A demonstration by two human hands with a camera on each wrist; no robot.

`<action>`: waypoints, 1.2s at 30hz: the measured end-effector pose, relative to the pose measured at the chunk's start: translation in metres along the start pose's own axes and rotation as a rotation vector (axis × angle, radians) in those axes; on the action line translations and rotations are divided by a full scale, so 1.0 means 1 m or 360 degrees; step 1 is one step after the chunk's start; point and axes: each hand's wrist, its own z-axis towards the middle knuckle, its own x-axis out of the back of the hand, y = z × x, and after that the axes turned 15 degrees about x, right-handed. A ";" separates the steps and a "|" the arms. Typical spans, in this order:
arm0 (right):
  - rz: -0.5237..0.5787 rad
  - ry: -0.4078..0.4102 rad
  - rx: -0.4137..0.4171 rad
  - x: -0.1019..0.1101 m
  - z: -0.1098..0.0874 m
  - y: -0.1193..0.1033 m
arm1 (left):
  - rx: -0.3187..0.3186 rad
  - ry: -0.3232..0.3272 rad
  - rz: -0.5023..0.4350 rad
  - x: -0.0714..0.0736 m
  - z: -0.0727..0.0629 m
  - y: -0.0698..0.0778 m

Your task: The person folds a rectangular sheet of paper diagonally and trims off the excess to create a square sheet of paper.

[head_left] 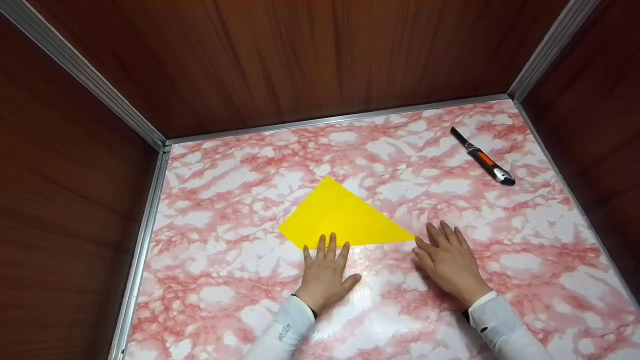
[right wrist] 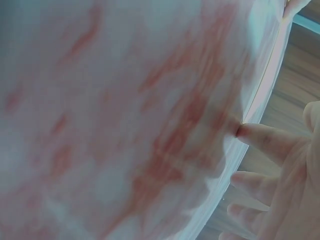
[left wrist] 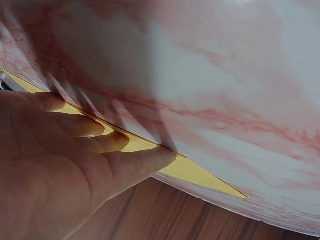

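Note:
A yellow sheet of paper (head_left: 340,212) lies flat on the table in the head view, four-cornered, with a long straight near edge. My left hand (head_left: 324,280) is spread out, fingertips resting along that near edge and the thumb held out to the right. In the left wrist view the straight fingers (left wrist: 145,162) press on the edge of the yellow paper (left wrist: 200,177). At the paper's pointed right corner, one fingertip of my right hand (head_left: 452,265) touches the tip. The other right fingers (right wrist: 255,186) are extended over the table beside it.
A knife (head_left: 482,157) with a black and orange handle lies at the back right of the pink and white marbled table (head_left: 225,200). Dark wood-grain panels (head_left: 300,60) with metal edging (head_left: 345,119) enclose the back and both sides.

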 end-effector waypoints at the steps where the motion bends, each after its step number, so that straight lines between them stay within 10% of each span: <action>1: 0.0000 -0.0009 -0.0002 0.000 0.000 0.000 | 0.0001 0.0005 -0.0001 0.000 0.000 0.000; 27: 0.0007 -0.0167 -0.0010 -0.003 -0.002 -0.004 | 0.0030 -0.0056 0.0066 0.002 0.000 0.003; 36: 0.0003 -0.0166 -0.0001 -0.003 -0.002 -0.005 | -0.0067 -0.0158 -0.0145 0.004 0.001 0.006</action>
